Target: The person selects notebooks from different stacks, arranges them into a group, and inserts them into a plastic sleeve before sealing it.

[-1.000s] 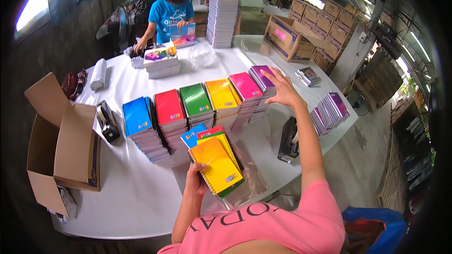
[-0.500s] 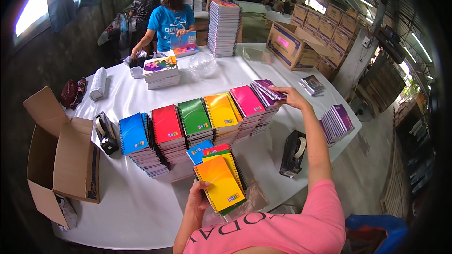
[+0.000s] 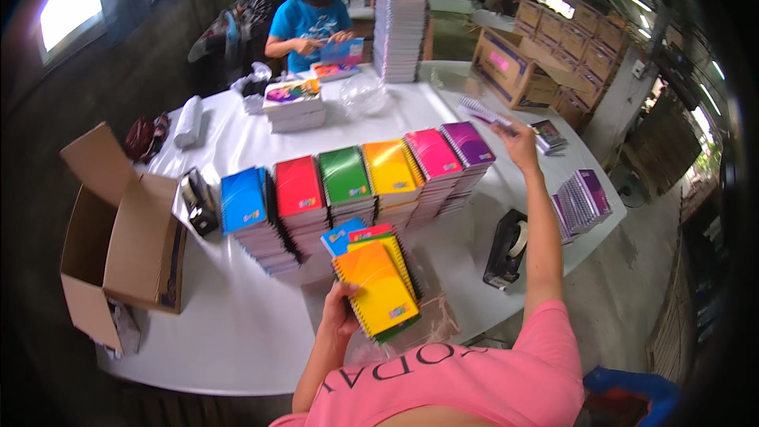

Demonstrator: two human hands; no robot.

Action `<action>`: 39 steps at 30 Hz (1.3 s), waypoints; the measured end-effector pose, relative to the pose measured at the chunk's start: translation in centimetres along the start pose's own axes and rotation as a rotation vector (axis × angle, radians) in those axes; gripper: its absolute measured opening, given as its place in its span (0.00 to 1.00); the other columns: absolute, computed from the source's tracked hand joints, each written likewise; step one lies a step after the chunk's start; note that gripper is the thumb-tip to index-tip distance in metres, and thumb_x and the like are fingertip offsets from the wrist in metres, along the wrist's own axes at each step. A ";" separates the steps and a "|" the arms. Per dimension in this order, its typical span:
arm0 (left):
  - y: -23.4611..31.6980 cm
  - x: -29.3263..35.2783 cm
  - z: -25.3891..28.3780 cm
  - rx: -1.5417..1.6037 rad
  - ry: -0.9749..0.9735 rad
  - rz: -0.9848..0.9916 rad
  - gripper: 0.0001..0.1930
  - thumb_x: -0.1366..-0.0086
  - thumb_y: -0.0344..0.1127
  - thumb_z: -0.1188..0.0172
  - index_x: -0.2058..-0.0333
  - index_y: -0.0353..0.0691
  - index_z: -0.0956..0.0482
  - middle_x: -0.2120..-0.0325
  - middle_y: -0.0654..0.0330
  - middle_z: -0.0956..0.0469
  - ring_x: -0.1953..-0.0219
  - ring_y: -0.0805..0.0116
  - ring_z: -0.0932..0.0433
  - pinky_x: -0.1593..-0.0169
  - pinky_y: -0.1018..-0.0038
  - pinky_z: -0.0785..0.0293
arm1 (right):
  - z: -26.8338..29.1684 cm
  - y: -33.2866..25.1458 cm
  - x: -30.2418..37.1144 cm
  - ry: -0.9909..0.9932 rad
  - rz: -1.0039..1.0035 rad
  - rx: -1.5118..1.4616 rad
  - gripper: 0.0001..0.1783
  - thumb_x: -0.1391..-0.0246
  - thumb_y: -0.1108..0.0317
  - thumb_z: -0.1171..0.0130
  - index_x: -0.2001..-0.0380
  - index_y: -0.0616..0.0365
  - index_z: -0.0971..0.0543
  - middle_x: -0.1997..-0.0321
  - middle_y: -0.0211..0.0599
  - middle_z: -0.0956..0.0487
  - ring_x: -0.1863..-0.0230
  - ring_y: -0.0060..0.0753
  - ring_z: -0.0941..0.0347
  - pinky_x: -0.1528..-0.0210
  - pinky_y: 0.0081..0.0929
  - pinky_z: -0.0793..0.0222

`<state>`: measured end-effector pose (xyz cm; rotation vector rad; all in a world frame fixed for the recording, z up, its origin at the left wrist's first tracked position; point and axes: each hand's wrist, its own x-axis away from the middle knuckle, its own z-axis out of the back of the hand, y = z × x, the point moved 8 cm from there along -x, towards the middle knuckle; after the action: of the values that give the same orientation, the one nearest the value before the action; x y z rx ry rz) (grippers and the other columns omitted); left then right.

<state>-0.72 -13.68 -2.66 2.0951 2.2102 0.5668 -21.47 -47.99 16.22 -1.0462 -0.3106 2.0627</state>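
My left hand (image 3: 341, 313) grips a fanned bundle of spiral notebooks near the table's front. A yellow notebook (image 3: 378, 291) lies on top, with green, red and blue ones showing behind it. My right hand (image 3: 518, 145) is stretched out to the far right and pinches a spiral notebook (image 3: 489, 114), tilted and blurred, just beyond the purple notebook stack (image 3: 468, 145). In the same row stand pink (image 3: 433, 153), yellow (image 3: 389, 168), green (image 3: 344, 175), red (image 3: 300, 185) and blue (image 3: 243, 199) notebook stacks.
Black tape dispensers (image 3: 507, 249) (image 3: 199, 202) flank the row. An open carton (image 3: 142, 245) stands at left. More purple notebooks (image 3: 581, 204) sit at the right edge, a small dark pile (image 3: 547, 136) beyond. A co-worker (image 3: 312, 28) in blue works across the table beside a tall book stack (image 3: 398, 35).
My right hand has lifted a notebook off the purple stack and moved it away, up and rightward. The co-worker's hands have come together at a book. The whole view has shifted slightly.
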 end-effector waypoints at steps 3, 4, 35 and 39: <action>0.1 -0.2 1.3 0.009 0.038 -0.045 0.29 0.51 0.30 0.46 0.47 0.34 0.36 0.55 0.52 0.26 0.55 0.56 0.24 0.49 0.61 0.27 | 1.2 -10.5 5.8 0.199 0.198 -0.180 0.19 0.54 0.63 0.35 0.59 0.62 0.21 0.65 0.39 0.18 0.62 0.23 0.22 0.67 0.26 0.30; 0.2 -0.1 1.1 0.016 0.031 -0.058 0.29 0.51 0.31 0.45 0.47 0.34 0.36 0.55 0.52 0.26 0.54 0.56 0.24 0.49 0.61 0.27 | 1.4 -15.5 8.8 0.199 0.393 -0.028 0.19 0.55 0.64 0.37 0.58 0.59 0.21 0.62 0.37 0.18 0.60 0.25 0.23 0.63 0.27 0.31; -4.9 4.6 8.8 -1.053 0.143 -0.552 0.63 0.69 0.58 0.24 0.37 0.41 0.51 0.48 0.47 0.35 0.45 0.56 0.33 0.43 0.63 0.37 | -17.9 -10.8 34.9 -0.701 -0.392 -1.287 0.62 0.72 0.68 0.22 0.34 0.48 0.49 0.45 0.34 0.33 0.43 0.29 0.38 0.39 0.30 0.42; -5.1 4.1 11.6 -1.307 0.166 -0.722 0.63 0.70 0.53 0.22 0.37 0.40 0.51 0.47 0.47 0.35 0.45 0.55 0.33 0.41 0.62 0.37 | -19.3 -10.3 36.9 -0.747 -0.178 -1.119 0.66 0.74 0.67 0.22 0.33 0.54 0.55 0.40 0.36 0.36 0.40 0.34 0.39 0.38 0.33 0.43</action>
<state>-2.74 -7.08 -14.09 0.5844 1.5918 1.5043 -14.09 -16.27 -11.72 -0.6840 -2.0068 1.9880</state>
